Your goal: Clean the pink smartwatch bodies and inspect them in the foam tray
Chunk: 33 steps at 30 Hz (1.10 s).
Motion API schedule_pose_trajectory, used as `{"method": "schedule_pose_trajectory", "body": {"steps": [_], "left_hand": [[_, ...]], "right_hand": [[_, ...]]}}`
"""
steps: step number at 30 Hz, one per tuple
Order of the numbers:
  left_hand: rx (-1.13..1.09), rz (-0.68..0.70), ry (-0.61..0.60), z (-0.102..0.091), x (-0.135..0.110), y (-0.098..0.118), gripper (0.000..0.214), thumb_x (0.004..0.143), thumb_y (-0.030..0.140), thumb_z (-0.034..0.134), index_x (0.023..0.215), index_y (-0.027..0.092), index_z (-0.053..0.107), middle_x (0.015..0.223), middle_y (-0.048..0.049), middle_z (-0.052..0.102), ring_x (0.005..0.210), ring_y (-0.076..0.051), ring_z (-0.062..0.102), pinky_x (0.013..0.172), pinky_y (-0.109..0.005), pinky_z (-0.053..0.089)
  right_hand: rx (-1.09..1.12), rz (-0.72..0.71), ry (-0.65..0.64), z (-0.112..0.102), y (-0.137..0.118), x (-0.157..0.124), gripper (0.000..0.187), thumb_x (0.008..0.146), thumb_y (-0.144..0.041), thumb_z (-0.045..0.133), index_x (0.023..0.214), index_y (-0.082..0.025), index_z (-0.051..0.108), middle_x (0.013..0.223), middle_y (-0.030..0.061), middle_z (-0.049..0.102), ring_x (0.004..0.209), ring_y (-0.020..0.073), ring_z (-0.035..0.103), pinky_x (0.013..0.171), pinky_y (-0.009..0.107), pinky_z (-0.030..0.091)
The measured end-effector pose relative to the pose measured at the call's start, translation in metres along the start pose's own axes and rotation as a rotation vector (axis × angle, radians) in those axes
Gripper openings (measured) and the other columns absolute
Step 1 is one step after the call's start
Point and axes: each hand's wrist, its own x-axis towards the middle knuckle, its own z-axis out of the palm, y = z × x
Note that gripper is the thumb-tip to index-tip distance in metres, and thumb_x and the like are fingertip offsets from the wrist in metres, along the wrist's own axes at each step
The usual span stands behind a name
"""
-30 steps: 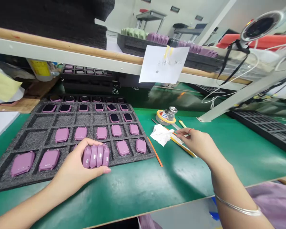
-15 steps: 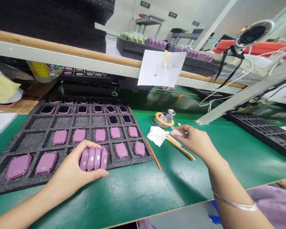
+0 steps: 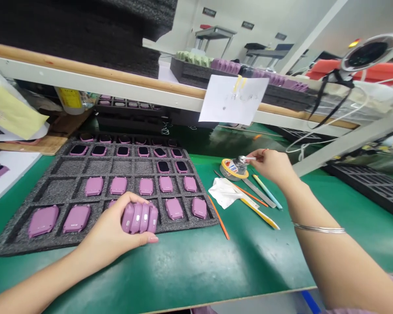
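Note:
My left hand (image 3: 109, 229) is wrapped round several purple watch cases (image 3: 140, 218), which stand side by side in a row above the front of the black foam tray (image 3: 126, 167). My right hand (image 3: 275, 165) pinches a small white piece (image 3: 250, 158), perhaps cloth or paper; its kind is unclear. That piece touches or nearly touches the top of a metal dispenser bottle (image 3: 241, 162), which stands in a roll of yellow tape (image 3: 231, 173). More purple watch cases (image 3: 118, 185) lie in the tray's compartments, back up in the front rows, and dark screens (image 3: 122, 151) face up farther back.
A crumpled white cloth (image 3: 223, 192) lies beside an orange stick (image 3: 219, 218), a yellow-handled tool (image 3: 262, 214), a metal ruler-like strip (image 3: 260, 194) and a pale green pen (image 3: 267, 192). A shelf edge (image 3: 118, 85) with a hanging paper note (image 3: 232, 102) crosses above. Another black tray (image 3: 367, 183) sits right.
My right hand has moved up and away from me, from over the tools to the dispenser's top, carrying the white piece. My left hand keeps its hold; the view has shifted slightly.

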Motion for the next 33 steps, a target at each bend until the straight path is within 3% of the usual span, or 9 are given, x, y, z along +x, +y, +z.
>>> {"method": "schedule_pose_trajectory", "body": {"steps": [3, 5, 8, 9, 12, 15, 23, 31, 33], "left_hand": [[-0.014, 0.008, -0.037, 0.0, -0.001, 0.0, 0.054, 0.059, 0.038, 0.087, 0.101, 0.024, 0.057, 0.103, -0.0014, 0.073, 0.097, -0.026, 0.068, 0.088, -0.039, 0.052], [-0.053, 0.022, -0.061, 0.0, -0.002, -0.002, 0.056, 0.058, 0.036, 0.089, 0.101, 0.024, 0.055, 0.105, -0.0015, 0.073, 0.101, -0.026, 0.067, 0.091, -0.04, 0.051], [-0.101, 0.02, -0.076, 0.001, -0.002, -0.005, 0.058, 0.057, 0.034, 0.09, 0.101, 0.025, 0.053, 0.106, -0.0016, 0.072, 0.102, -0.026, 0.067, 0.092, -0.04, 0.05], [-0.116, 0.024, -0.078, 0.001, -0.002, -0.006, 0.059, 0.056, 0.035, 0.091, 0.101, 0.024, 0.053, 0.106, -0.0019, 0.072, 0.102, -0.026, 0.066, 0.092, -0.04, 0.05], [-0.148, 0.044, -0.086, 0.002, -0.002, -0.009, 0.062, 0.056, 0.038, 0.092, 0.102, 0.024, 0.053, 0.107, -0.0025, 0.071, 0.101, -0.025, 0.065, 0.09, -0.039, 0.049], [-0.16, 0.059, -0.1, 0.003, -0.001, -0.012, 0.059, 0.059, 0.038, 0.09, 0.103, 0.024, 0.053, 0.102, -0.001, 0.07, 0.091, -0.021, 0.063, 0.082, -0.035, 0.049], [-0.155, 0.033, -0.089, 0.006, 0.001, -0.013, 0.06, 0.057, 0.038, 0.092, 0.099, 0.024, 0.052, 0.089, 0.0026, 0.068, 0.079, -0.017, 0.061, 0.07, -0.029, 0.047], [-0.129, 0.029, -0.103, 0.006, 0.0, -0.012, 0.059, 0.057, 0.036, 0.091, 0.099, 0.025, 0.052, 0.091, 0.0024, 0.072, 0.082, -0.02, 0.066, 0.072, -0.031, 0.05], [-0.127, 0.048, -0.102, 0.007, 0.0, -0.012, 0.058, 0.058, 0.034, 0.09, 0.1, 0.025, 0.052, 0.098, 0.0011, 0.073, 0.088, -0.021, 0.067, 0.076, -0.033, 0.051]], "right_hand": [[0.006, 0.003, 0.031, -0.009, -0.024, 0.0, 0.024, 0.095, -0.029, 0.058, 0.086, -0.011, 0.071, 0.071, 0.0075, 0.067, 0.078, 0.0244, 0.07, 0.068, 0.036, 0.048], [0.055, -0.018, 0.076, -0.013, -0.049, -0.008, 0.025, 0.092, -0.027, 0.058, 0.087, -0.008, 0.073, 0.07, 0.0145, 0.069, 0.082, 0.0308, 0.072, 0.068, 0.04, 0.045], [0.22, -0.163, 0.058, -0.012, -0.098, -0.036, 0.019, 0.087, -0.03, 0.069, 0.097, -0.016, 0.075, 0.081, 0.0095, 0.075, 0.078, 0.023, 0.073, 0.07, 0.034, 0.05], [0.308, -0.253, 0.051, -0.011, -0.116, -0.05, 0.016, 0.084, -0.03, 0.073, 0.096, -0.02, 0.074, 0.083, 0.0055, 0.076, 0.074, 0.0191, 0.072, 0.07, 0.031, 0.052], [0.691, -0.796, 0.021, -0.007, -0.164, -0.093, 0.003, 0.089, -0.023, 0.069, 0.089, -0.022, 0.072, 0.087, 0.0039, 0.075, 0.078, 0.0168, 0.071, 0.072, 0.029, 0.057], [0.773, -0.992, 0.016, -0.001, -0.193, -0.122, 0.01, 0.091, -0.013, 0.064, 0.096, -0.021, 0.07, 0.091, 0.0047, 0.072, 0.081, 0.0162, 0.069, 0.073, 0.029, 0.058], [0.723, -1.007, 0.124, 0.01, -0.202, -0.128, 0.012, 0.094, -0.008, 0.058, 0.092, -0.019, 0.065, 0.088, 0.0061, 0.069, 0.078, 0.0178, 0.063, 0.068, 0.032, 0.056], [0.663, -1.027, 0.13, 0.011, -0.201, -0.134, 0.016, 0.094, -0.004, 0.056, 0.097, -0.019, 0.062, 0.092, 0.007, 0.069, 0.082, 0.0192, 0.062, 0.068, 0.032, 0.055], [0.665, -1.021, 0.075, 0.01, -0.2, -0.135, 0.016, 0.095, -0.005, 0.055, 0.096, -0.019, 0.062, 0.091, 0.0057, 0.069, 0.08, 0.0176, 0.063, 0.067, 0.03, 0.055]]}}
